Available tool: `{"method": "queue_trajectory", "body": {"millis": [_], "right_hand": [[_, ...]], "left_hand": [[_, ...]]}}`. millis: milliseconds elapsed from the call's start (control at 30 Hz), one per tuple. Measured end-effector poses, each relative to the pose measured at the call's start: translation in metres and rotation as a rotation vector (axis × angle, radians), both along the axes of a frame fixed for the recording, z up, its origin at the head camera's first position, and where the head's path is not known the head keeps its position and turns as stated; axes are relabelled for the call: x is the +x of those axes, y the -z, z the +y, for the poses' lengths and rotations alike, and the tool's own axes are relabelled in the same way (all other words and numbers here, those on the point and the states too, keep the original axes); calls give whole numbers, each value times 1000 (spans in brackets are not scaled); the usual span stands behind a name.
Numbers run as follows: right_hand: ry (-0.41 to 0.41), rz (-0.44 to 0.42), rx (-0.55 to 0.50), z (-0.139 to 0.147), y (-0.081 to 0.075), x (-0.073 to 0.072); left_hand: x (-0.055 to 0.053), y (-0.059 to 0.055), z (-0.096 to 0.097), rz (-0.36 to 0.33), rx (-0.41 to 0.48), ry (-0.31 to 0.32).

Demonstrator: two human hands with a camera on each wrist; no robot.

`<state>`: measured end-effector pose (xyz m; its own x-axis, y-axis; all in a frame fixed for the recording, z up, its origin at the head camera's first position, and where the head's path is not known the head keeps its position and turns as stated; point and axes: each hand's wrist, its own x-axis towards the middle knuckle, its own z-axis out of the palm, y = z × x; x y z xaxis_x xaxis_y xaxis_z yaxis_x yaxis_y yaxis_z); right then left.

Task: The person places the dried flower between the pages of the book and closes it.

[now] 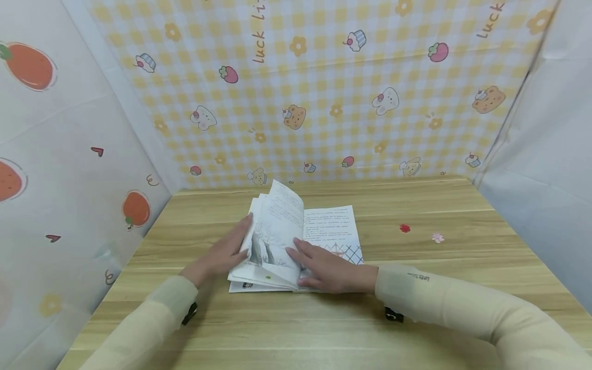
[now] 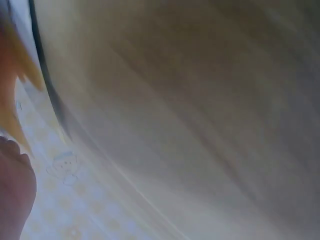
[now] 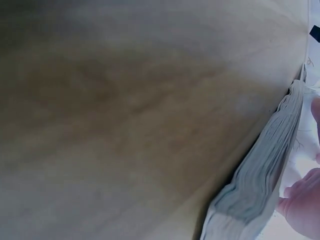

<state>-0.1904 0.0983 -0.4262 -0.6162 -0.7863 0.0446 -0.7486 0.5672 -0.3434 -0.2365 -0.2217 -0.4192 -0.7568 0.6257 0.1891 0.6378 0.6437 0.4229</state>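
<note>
An open book [image 1: 326, 223] lies on the table, its left-hand leaves fanned and partly raised. A tree drawing covers the lower part of the uppermost left leaf. My left hand [image 1: 222, 254] touches the left edge of these leaves with fairly straight fingers. Over the book's middle, my right hand [image 1: 330, 267] rests its extended fingers on the leaf near the spine. In the right wrist view the book's thick page edges [image 3: 255, 165] show beside part of the right hand [image 3: 305, 205]. The left wrist view catches only a bit of the left hand [image 2: 15, 187].
A red flower-shaped piece [image 1: 404, 228] and a pink one [image 1: 437, 237] lie on the wooden table [image 1: 296, 334] right of the book. A yellow checked cloth [image 1: 319, 92] hangs behind, with pale printed sheeting [image 1: 74, 128] at the left.
</note>
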Motion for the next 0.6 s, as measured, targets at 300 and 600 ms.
{"method": "queue_trajectory", "body": {"millis": [300,600], "right_hand": [[-39,104,130,-8,1,-4],[-137,264,241,-10,0,-10]], "left_hand": [[-3,-18,-11,-26,337,-65],[-4,-28,4,56,148,15]]}}
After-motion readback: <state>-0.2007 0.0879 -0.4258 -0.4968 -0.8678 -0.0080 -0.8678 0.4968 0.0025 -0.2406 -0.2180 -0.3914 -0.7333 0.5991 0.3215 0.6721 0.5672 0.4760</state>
